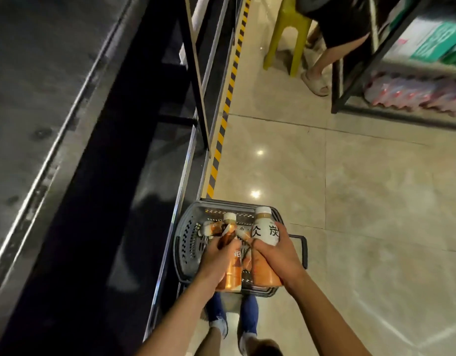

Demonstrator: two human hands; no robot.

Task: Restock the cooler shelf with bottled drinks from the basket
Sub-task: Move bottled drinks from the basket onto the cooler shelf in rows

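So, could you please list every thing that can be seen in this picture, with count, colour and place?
basket: one, grey, on the floor beside the cooler
bottles in hands: at least two, orange with white caps; one with a white label in the right hand, one in the left hand
bottles in basket: a few, count unclear, orange and white
cooler: one, dark, left side
hazard tape: one strip, yellow and black, on the floor along the cooler
stool: one, yellow-green, top centre
shelf rack: one, black frame, top right
second person's leg: by the stool
left hand: holding a bottle
right hand: holding a bottle
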